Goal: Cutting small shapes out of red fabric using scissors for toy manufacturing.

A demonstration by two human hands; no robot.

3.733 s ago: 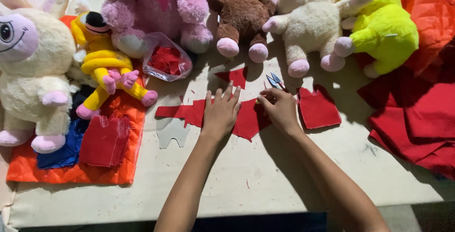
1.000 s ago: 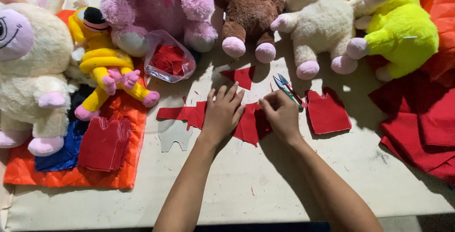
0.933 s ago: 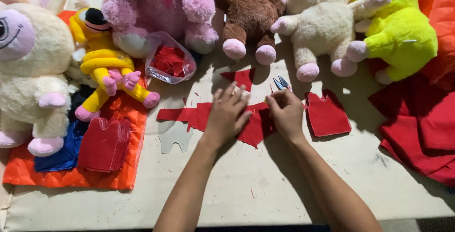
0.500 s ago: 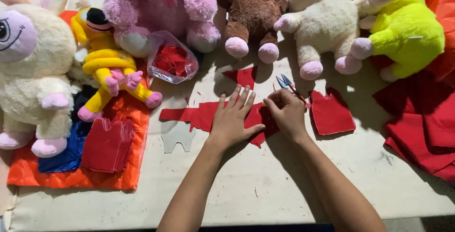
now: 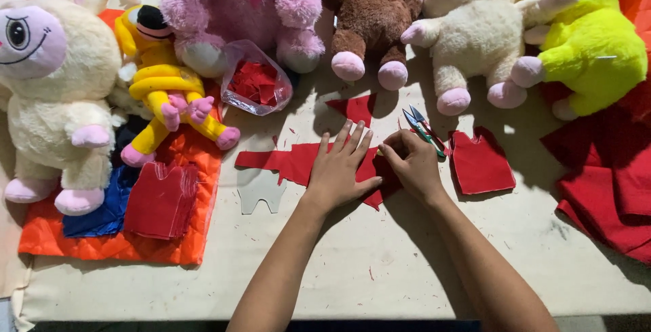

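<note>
Red fabric strip [image 5: 285, 162] at frame centre is half hidden under the flat, spread-fingered left hand [image 5: 339, 172], its right end covered by the right hand [image 5: 413, 166], fingers curled and pinching the cloth, small snips [image 5: 424, 127] poking out above.

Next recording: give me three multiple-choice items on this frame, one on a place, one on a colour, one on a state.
1. Where does the left hand lie?
A. flat on the red felt strip
B. on the pink plush
C. on the orange quilted cloth

2. What colour is the plush toy at far right?
A. brown
B. neon yellow-green
C. blue

3. How is the right hand?
A. open, palm up
B. curled, with thread snips in it, fingers at the felt's edge
C. off the table

Key: 1 A, the spread fingers press the strip down; 2 B, bright yellow-green fur; 3 B, the blades jut out above the knuckles.
</note>
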